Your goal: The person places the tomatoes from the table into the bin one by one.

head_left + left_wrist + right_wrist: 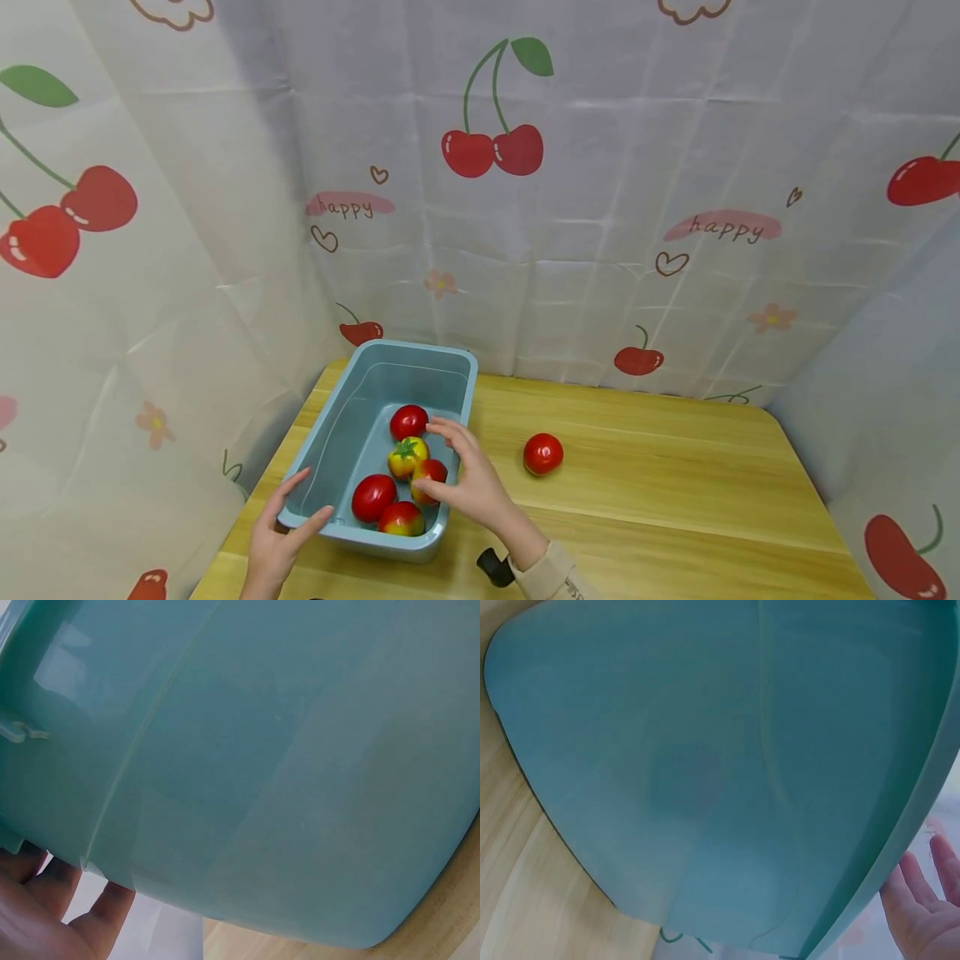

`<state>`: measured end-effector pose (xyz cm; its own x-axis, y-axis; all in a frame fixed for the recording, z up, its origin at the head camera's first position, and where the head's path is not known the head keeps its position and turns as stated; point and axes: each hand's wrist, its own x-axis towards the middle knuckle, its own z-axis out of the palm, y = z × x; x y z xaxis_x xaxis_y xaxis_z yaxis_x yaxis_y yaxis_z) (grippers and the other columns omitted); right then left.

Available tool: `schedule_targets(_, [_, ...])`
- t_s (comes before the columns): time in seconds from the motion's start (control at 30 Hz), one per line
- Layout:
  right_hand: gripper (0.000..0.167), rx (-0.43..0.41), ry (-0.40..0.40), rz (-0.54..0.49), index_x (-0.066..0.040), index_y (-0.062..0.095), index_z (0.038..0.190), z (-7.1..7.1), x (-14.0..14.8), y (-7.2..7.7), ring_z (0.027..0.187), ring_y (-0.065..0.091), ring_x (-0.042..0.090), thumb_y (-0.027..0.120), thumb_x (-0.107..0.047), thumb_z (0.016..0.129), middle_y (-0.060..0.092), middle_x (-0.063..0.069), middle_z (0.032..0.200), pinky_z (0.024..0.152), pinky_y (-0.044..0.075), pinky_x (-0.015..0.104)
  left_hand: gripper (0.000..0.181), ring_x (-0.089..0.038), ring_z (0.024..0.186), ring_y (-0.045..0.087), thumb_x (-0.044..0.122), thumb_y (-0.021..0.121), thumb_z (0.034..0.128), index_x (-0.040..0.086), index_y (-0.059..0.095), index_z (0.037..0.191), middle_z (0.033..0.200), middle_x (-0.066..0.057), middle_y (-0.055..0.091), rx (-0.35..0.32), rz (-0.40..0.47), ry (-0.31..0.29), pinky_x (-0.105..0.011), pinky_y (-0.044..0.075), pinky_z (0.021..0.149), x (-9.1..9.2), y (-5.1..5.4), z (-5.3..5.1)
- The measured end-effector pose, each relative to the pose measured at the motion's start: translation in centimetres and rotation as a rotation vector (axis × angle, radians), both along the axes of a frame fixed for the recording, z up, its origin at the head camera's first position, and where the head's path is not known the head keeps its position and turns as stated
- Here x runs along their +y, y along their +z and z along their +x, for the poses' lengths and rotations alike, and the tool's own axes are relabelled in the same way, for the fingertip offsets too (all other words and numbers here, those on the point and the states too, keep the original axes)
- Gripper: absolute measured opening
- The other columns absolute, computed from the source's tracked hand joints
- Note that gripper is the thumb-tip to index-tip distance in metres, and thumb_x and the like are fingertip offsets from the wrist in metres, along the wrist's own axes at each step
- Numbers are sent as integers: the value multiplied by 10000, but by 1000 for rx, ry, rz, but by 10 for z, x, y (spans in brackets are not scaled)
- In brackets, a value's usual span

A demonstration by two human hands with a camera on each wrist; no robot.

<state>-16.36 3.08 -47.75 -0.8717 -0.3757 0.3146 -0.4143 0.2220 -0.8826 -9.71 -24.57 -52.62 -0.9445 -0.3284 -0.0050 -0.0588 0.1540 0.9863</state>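
Observation:
A light blue plastic bin (401, 542) stands on the left part of the table. In it lie several round fruits: a red one (408, 422), a yellow-and-red one with a green leafy top (408, 457), a second red one (373, 497) and a red-and-yellow one (401, 519). My left hand (276, 546) is at the bin's near left corner, thumb and fingers spread and extended. Over the right rim reaches my right hand (474, 483), fingers spread; its thumb overlaps another red-and-yellow fruit (430, 481) in view. In the right wrist view, fingertips (907, 866) meet the rim's outer side.
A red tomato-like fruit (543, 454) lies on the wooden table (675, 492), right of the bin. A black object (495, 568) is by the right wrist. Cherry-print curtains (570, 250) hang behind the table and at both sides.

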Motion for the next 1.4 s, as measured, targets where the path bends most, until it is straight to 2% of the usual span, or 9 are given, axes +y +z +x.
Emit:
schedule_targets(0.13, [602,26,-16,-9,-242,496,1316,-1,4,0,1218,427,158,774,-278,783,418,-55,1390,993,387,377,670,-343,1278,269,159,785,770,144,470,1361,1458,-154,278,5,8,-3,-33,373,761,0,-1,0])
schedule_targets(0.4, [602,40,-46,-44,-193,489,1328,-6,13,1,1238,427,198,768,-201,794,423,12,1397,993,385,426,697,-306,1312,253,122,785,768,120,440,1374,1474,-84,259,-73,20,4,-33,370,772,1,6,-2])
schedule_targets(0.5, [603,33,-56,-52,-129,496,1322,-3,16,10,1258,410,233,769,-124,784,430,58,1395,998,376,444,698,-311,1320,242,114,783,768,118,438,1374,1478,-83,252,-69,25,2,-28,363,771,0,6,-1])
schedule_targets(0.7, [577,37,-72,-50,-40,505,1295,6,21,34,1249,417,269,762,-68,779,445,108,1377,997,384,356,696,-315,1310,253,130,787,766,112,444,1372,1466,-102,268,-60,15,1,-26,357,781,0,7,0])
schedule_targets(0.9, [609,68,-106,-88,-115,517,1300,-10,29,9,1217,449,265,792,-108,756,471,92,1356,986,389,423,698,-298,1322,242,144,789,766,121,444,1372,1474,-91,265,-72,8,-4,-24,343,787,0,8,0])
schedule_targets(1.0, [624,64,-131,-85,-104,509,1307,-15,33,4,1227,440,302,794,-100,752,472,121,1356,982,384,469,701,-296,1334,230,150,788,767,124,438,1374,1484,-87,255,-86,2,-8,-21,338,785,-1,8,-1])
schedule_targets(1.13, [646,40,-166,-83,-78,491,1319,-20,40,3,1241,430,310,794,-87,749,471,125,1363,988,376,477,701,-296,1336,227,152,787,769,125,436,1375,1488,-87,249,-89,2,-10,-18,340,779,-1,8,-2])
schedule_targets(1.23, [666,33,-204,-73,-133,488,1329,-26,46,-3,1237,442,263,806,-135,744,478,70,1365,995,382,435,702,-303,1335,228,158,787,770,125,433,1376,1489,-94,247,-91,-2,-11,-17,341,774,-2,7,-2])
schedule_targets(1.4, [668,54,-229,-73,-61,477,1331,-23,51,9,1218,449,328,793,-61,742,475,150,1354,985,374,491,703,-315,1332,232,177,786,773,127,431,1378,1489,-104,247,-99,-16,-13,-16,336,768,-2,7,-2])
